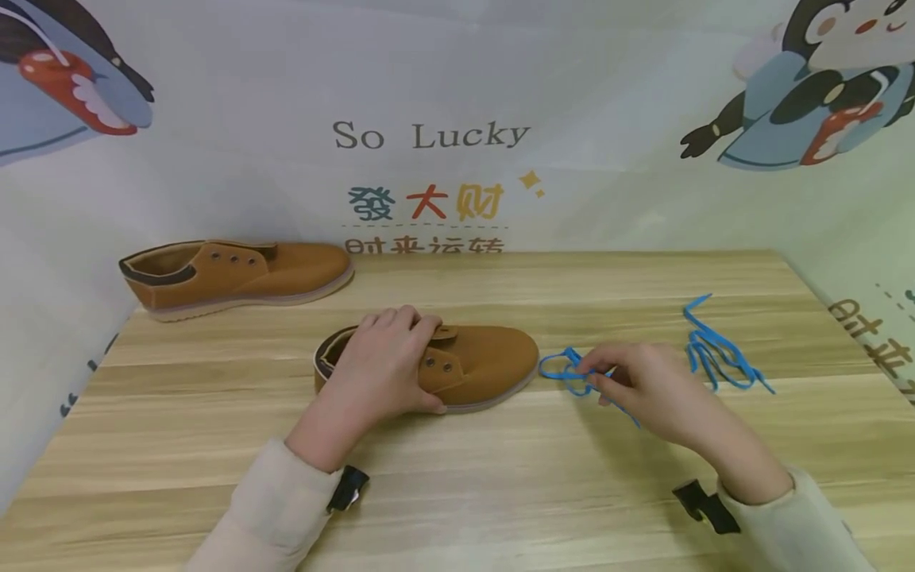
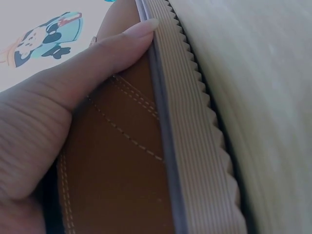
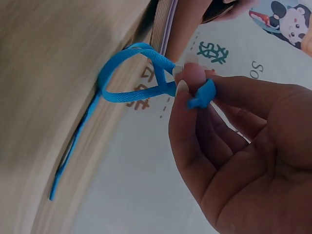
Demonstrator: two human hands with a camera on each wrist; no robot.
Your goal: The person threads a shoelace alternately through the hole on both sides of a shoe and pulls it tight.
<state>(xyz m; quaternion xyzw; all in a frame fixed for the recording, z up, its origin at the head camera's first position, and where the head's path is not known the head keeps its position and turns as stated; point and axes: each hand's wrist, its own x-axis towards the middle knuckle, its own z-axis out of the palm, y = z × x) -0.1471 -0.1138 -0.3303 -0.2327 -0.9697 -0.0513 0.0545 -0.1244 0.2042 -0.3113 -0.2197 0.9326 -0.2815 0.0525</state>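
A brown shoe (image 1: 493,361) lies at the middle of the table, toe to the right, with its lace holes bare. My left hand (image 1: 389,361) grips it from above across the opening; the thumb (image 2: 114,56) presses along the side near the ribbed sole (image 2: 187,122). Just beyond the toe, my right hand (image 1: 646,389) pinches a blue shoelace (image 1: 568,373) between thumb and fingertips. In the right wrist view that shoelace (image 3: 129,96) forms a loop, a short end pokes out past the fingers, and a long tail trails down to the table.
Another brown shoe (image 1: 243,274) without a lace stands at the back left, toe to the right. A second blue shoelace (image 1: 722,353) lies bunched on the wooden table (image 1: 457,492) to the right. A printed cloth (image 1: 608,103) hangs behind and along the sides.
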